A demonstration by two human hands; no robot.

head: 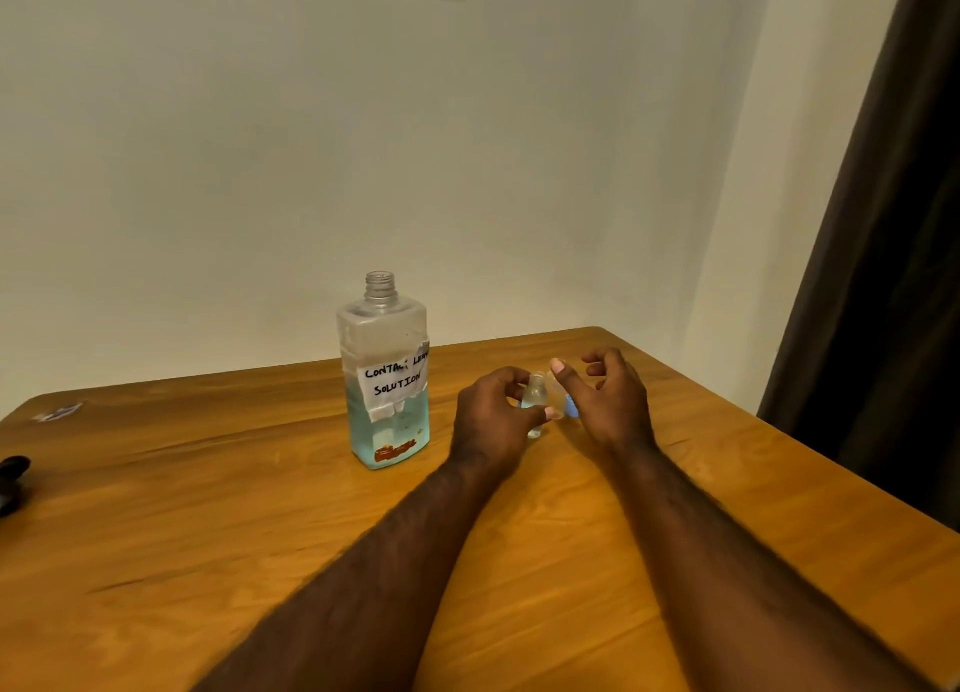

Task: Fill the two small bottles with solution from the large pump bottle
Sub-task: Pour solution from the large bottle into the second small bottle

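The large clear bottle [387, 379] stands on the wooden table [208, 509], its neck open with no pump on it. It is about half full of blue solution and carries a handwritten "contact lens solution" label. My left hand [493, 421] grips a small clear bottle [535, 400] upright just right of the large one. A second small clear bottle [567, 403] with a blue patch, blurred, sits beside the first, against the thumb of my right hand [613, 405]. That hand's fingers are loosely curled in the air and do not wrap the bottle.
A black object [11, 483] lies at the table's left edge, cut off by the frame. A small scrap of tape [57, 411] sits at the far left corner. A dark curtain [893, 275] hangs on the right, past the table's edge. A pale wall stands behind.
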